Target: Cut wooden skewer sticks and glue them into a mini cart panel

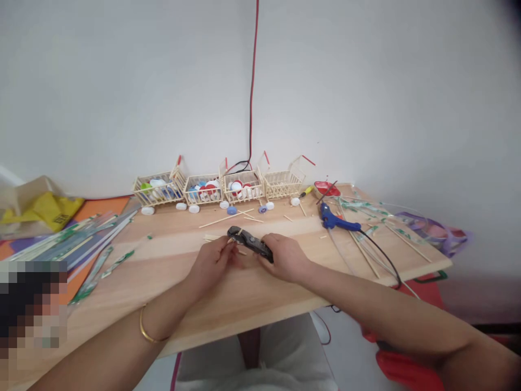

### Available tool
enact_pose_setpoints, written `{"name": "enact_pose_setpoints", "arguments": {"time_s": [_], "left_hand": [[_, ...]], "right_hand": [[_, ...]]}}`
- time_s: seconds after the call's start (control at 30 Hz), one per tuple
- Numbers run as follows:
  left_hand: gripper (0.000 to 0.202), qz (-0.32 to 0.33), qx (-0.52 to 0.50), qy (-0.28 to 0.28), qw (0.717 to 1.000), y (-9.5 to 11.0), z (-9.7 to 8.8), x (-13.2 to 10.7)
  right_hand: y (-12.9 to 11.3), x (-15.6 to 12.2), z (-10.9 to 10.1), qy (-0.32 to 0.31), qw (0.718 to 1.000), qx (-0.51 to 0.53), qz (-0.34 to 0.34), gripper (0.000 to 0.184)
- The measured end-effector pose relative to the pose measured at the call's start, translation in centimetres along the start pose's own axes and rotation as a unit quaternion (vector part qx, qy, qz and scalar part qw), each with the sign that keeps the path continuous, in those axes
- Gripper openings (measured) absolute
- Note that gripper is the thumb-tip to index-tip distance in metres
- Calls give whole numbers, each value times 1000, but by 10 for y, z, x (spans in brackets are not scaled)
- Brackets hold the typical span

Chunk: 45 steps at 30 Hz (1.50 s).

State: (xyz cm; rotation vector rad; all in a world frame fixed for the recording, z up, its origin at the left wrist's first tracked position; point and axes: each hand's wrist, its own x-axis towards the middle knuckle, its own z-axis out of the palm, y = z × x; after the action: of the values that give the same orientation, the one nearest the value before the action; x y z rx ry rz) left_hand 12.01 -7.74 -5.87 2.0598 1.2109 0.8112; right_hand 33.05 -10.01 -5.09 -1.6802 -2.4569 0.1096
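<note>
My right hand [286,256] is closed around the handles of a black plier-like cutter [251,244], whose head points left and away from me. Close to that head, my left hand [211,263] pinches a thin wooden stick [239,233] that sits by the jaws; its far end pokes up past them. Whether the jaws press on it I cannot make out. Pale sticks [209,237] show just beyond my left fingers. Behind the cutter lie loose wooden sticks [228,217] and short cut pieces.
Several small stick-built carts [283,185] with bottle-cap wheels line the wall, some filled with caps. A blue glue gun [337,220] lies right, its black cord trailing off the edge. Nearby are a red dish [326,188] and plastic wrappers [358,205]. Packaged sticks [81,241] cover the left.
</note>
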Motion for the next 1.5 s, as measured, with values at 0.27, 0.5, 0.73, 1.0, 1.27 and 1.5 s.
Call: {"name": "enact_pose_setpoints", "arguments": {"time_s": [0.27, 0.5, 0.73, 1.0, 1.27, 1.5], "left_hand": [[29, -12, -32, -23, 999, 0, 4, -2], [31, -19, -47, -35, 998, 0, 5, 0], [33, -26, -65, -43, 997, -3, 6, 1], [33, -28, -47, -40, 998, -1, 6, 1], [35, -26, -71, -34, 997, -8, 10, 1], [35, -35, -101, -27, 994, -6, 8, -1]], "right_hand": [[13, 7, 1, -5, 998, -18, -57, 24], [10, 8, 0, -37, 998, -44, -31, 29], [12, 8, 0, -42, 997, -49, -36, 30], [15, 10, -3, -58, 996, -51, -37, 31], [15, 11, -7, -62, 995, -76, -36, 29], [14, 15, -11, -58, 994, -88, -39, 30]]}}
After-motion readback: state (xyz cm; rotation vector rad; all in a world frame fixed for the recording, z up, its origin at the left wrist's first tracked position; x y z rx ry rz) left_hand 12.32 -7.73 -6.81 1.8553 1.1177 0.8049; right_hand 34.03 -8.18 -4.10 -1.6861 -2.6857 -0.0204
